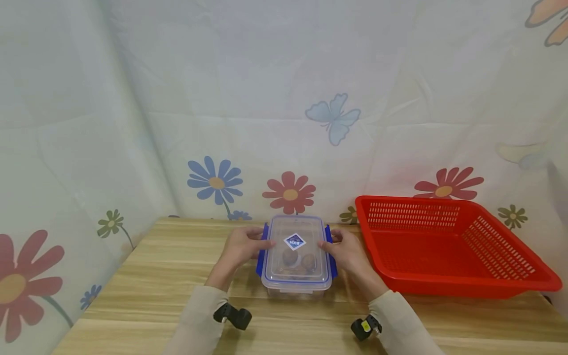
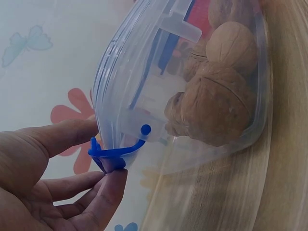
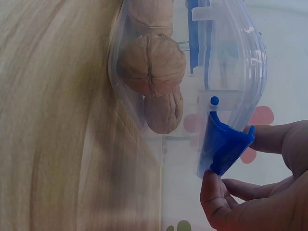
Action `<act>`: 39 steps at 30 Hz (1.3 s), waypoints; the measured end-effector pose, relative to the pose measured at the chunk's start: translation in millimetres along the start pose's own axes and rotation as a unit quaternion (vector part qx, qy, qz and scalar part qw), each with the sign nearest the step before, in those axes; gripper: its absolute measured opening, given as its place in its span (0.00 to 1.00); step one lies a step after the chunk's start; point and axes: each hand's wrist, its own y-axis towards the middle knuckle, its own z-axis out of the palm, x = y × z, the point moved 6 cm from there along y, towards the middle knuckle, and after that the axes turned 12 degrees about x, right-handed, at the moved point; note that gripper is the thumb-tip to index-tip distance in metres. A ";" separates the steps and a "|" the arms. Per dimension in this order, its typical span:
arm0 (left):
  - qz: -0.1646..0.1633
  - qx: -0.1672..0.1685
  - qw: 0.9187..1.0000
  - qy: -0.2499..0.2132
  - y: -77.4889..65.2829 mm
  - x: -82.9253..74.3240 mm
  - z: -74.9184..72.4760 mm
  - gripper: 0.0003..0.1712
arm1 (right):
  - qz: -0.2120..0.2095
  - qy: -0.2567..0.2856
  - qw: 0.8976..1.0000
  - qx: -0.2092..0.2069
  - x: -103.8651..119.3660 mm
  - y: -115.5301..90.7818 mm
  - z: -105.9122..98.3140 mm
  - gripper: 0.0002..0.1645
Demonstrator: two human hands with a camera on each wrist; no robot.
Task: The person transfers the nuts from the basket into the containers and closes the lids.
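Note:
A clear plastic food container (image 1: 296, 275) stands on the table, its lid on top with a diamond-shaped sticker (image 1: 295, 241). Through its walls, several walnuts (image 2: 219, 103) are visible inside. My left hand (image 1: 241, 248) pinches the blue side latch (image 2: 114, 159), thumb at the lid edge and fingertips beneath the flap. On the opposite side, my right hand (image 1: 349, 250) pinches the other blue latch (image 3: 228, 144) between thumb and fingers. Both latches slant outward from the container's walls. Each thumb reaches over the lid's rim in the head view.
A red plastic basket (image 1: 448, 288) with slotted walls sits to the right, close to my right hand. The wood-grain table (image 1: 146, 291) extends to the left and front. Behind it hangs a white curtain (image 1: 248, 74) printed with flowers and butterflies.

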 end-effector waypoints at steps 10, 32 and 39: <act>0.001 0.003 1.000 -0.005 -1.9 -2.0 1.8 0.28 | 0.007 -0.004 1.000 -0.001 -0.9 0.1 -0.2 0.32; 0.033 -0.032 0.996 0.070 -5.1 -13.0 7.9 0.22 | 0.000 -0.014 1.000 -0.009 -1.6 0.8 -2.3 0.31; 0.028 -0.059 0.990 0.123 -8.8 -18.4 8.1 0.22 | -0.009 -0.018 1.000 -0.010 -0.5 3.0 -2.0 0.29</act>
